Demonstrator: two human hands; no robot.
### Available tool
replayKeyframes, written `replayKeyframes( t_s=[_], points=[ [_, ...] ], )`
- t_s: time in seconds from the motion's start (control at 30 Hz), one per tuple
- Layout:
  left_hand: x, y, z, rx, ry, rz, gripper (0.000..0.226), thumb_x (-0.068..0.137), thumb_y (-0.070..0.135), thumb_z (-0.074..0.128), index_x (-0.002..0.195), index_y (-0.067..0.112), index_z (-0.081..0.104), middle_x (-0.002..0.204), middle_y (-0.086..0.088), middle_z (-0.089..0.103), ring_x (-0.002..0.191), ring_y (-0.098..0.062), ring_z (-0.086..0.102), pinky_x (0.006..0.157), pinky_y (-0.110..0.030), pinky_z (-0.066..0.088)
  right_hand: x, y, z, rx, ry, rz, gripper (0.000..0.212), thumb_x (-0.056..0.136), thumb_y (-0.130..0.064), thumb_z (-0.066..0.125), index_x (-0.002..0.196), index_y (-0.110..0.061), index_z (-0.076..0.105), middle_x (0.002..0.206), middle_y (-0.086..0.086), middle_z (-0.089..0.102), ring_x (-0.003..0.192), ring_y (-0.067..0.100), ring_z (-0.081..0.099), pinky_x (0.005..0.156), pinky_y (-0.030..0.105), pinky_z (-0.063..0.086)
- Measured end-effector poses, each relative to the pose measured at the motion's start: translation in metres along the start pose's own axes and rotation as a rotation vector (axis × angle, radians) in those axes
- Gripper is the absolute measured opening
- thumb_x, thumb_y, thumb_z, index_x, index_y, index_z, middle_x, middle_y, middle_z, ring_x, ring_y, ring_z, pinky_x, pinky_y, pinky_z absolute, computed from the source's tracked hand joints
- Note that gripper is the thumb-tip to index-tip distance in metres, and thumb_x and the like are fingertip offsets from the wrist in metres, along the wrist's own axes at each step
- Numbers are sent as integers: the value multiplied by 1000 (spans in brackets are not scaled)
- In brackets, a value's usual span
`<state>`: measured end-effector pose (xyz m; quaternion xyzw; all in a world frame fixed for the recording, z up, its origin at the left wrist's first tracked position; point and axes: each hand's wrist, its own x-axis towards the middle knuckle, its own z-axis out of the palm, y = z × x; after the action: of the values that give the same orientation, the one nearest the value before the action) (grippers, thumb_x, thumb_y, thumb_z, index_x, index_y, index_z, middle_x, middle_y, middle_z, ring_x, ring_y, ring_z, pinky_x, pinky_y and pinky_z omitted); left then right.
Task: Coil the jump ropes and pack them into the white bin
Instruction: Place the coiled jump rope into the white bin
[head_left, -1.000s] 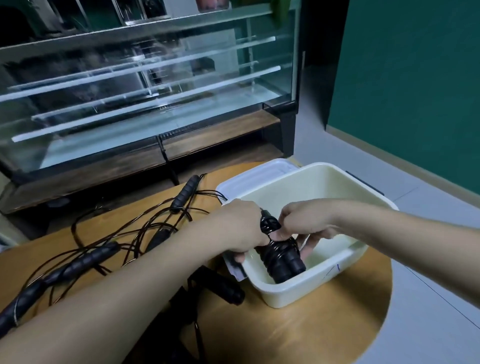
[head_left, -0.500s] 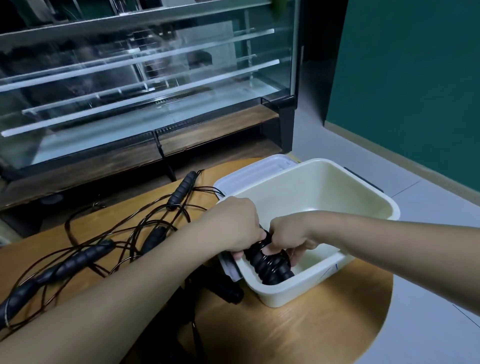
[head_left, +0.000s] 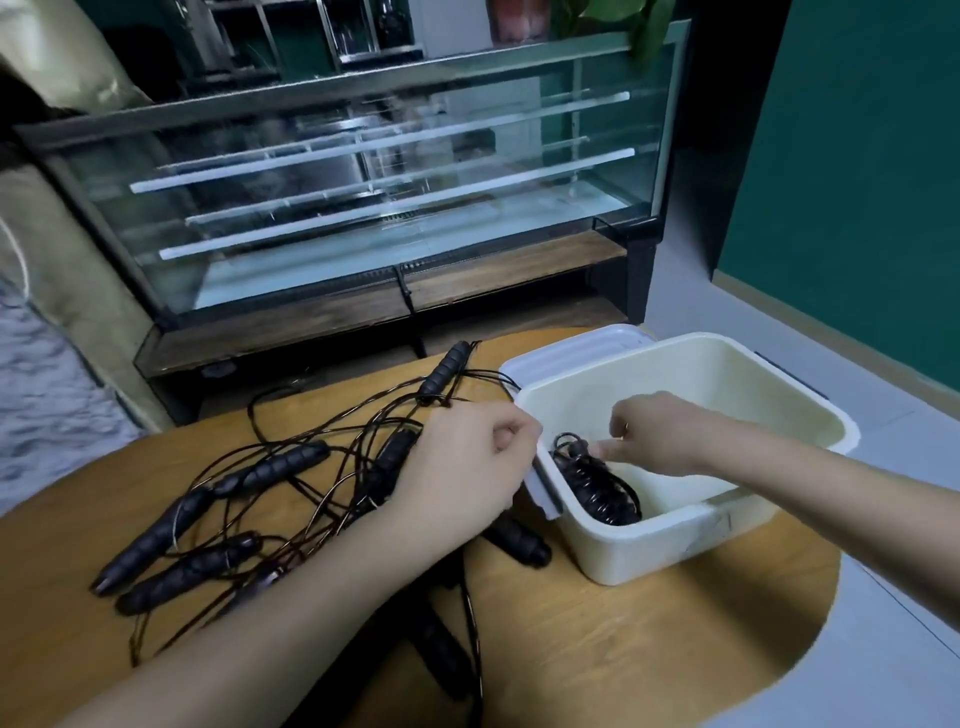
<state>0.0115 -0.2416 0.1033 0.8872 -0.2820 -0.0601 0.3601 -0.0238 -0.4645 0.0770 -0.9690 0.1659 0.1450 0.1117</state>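
1. Head view, lower centre: the left hand (head_left: 467, 467) reaches in from the lower left, forearm lying across the tangle of loose ropes (head_left: 291, 499). Its fingers are curled, knuckles up, just beside the near left corner of the white bin (head_left: 670, 540). Whether it holds anything I cannot tell; the fingertips are hidden.
2. The right hand (head_left: 654, 436) comes in from the right edge of the frame, forearm crossing over the bin's near wall. Its fingers point left and down, the tips touching the top of the coiled rope (head_left: 597, 483). A firm grip does not show; it looks like a light pinch or touch.
3. The coiled rope, black and wound round its handles, lies inside the bin against the near left wall, tilted.
4. The bin stands at the right part of the wooden surface (head_left: 597, 639), close to the rounded right edge. A white lid (head_left: 566, 353) lies behind its far left corner, partly under it.
5. The loose ropes spread over the left half of the surface; one handle (head_left: 447, 369) lies near the far edge, and another (head_left: 519, 540) sits by the bin's near left corner.
6. Bare wood shows at lower right. A glass display case (head_left: 363, 182) fills the upper frame beyond the surface.
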Motion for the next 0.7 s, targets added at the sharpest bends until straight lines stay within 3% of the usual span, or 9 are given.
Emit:
replayKeyframes(
  t_s=[0.07, 0.13, 0.23, 0.33, 0.4, 0.5, 0.57, 0.63, 0.7],
  points=[
    [-32, -18, -15, -60, 59, -38, 16, 98, 37, 59, 92, 36, 73, 78, 12, 72, 48, -5, 65, 58, -24, 54, -27, -18, -10, 127, 265, -70, 37, 93, -56, 55, 109, -24, 62, 103, -6, 69, 94, 16, 62, 80, 35, 52],
    [-62, -38, -26, -88, 92, -79, 16, 98, 36, 60, 89, 36, 73, 76, 11, 72, 49, -6, 66, 56, -26, 56, -60, -41, -15, 296, 495, -170, 20, 93, -49, 56, 96, -30, 63, 88, -14, 70, 80, 6, 63, 72, 31, 53],
    [-105, -71, -42, -100, 120, -174, 14, 97, 35, 62, 90, 34, 74, 76, 8, 73, 54, -9, 66, 63, -33, 60, -112, -85, -11, 509, 647, -307, 12, 93, -38, 57, 85, -31, 63, 73, -16, 68, 64, 0, 61, 60, 17, 45],
    [-144, -108, -56, -98, 156, -270, 11, 97, 32, 63, 94, 36, 74, 73, 10, 72, 57, -10, 68, 64, -36, 61, -137, -124, 14, 514, 620, -408, 15, 92, -41, 56, 84, -32, 63, 69, -14, 67, 65, 4, 61, 62, 24, 48],
    [-164, -134, -65, -18, 175, -310, 14, 97, 29, 63, 101, 36, 74, 73, 11, 71, 63, -7, 67, 63, -27, 60, -135, -147, 39, 475, 523, -420, 17, 93, -45, 55, 83, -33, 62, 68, -12, 67, 64, 3, 61, 62, 27, 50],
    [-183, -175, -77, 126, 203, -316, 22, 96, 22, 65, 113, 33, 73, 104, 21, 67, 92, 3, 62, 88, -14, 50, -120, -178, 82, 413, 377, -400, 19, 92, -45, 56, 84, -30, 63, 71, -10, 68, 66, 1, 61, 66, 30, 52],
    [-186, -200, -83, 176, 242, -343, 27, 95, 19, 67, 119, 32, 70, 120, 16, 63, 115, -3, 56, 105, -22, 39, -110, -197, 107, 417, 300, -379, 17, 93, -42, 57, 84, -29, 63, 72, -10, 66, 69, 0, 59, 63, 23, 46],
    [-185, -222, -86, 188, 268, -389, 32, 94, 17, 68, 123, 30, 67, 126, 10, 62, 125, -10, 52, 110, -29, 37, -101, -219, 132, 433, 221, -350, 18, 95, -40, 56, 86, -27, 63, 77, -10, 65, 74, 2, 61, 64, 18, 44],
    [-179, -236, -85, 175, 288, -406, 37, 93, 16, 69, 128, 26, 65, 129, 6, 62, 126, -15, 53, 111, -32, 38, -93, -238, 151, 431, 172, -327, 21, 96, -44, 54, 88, -26, 61, 82, -7, 66, 78, 7, 62, 71, 25, 52]
  ],
)
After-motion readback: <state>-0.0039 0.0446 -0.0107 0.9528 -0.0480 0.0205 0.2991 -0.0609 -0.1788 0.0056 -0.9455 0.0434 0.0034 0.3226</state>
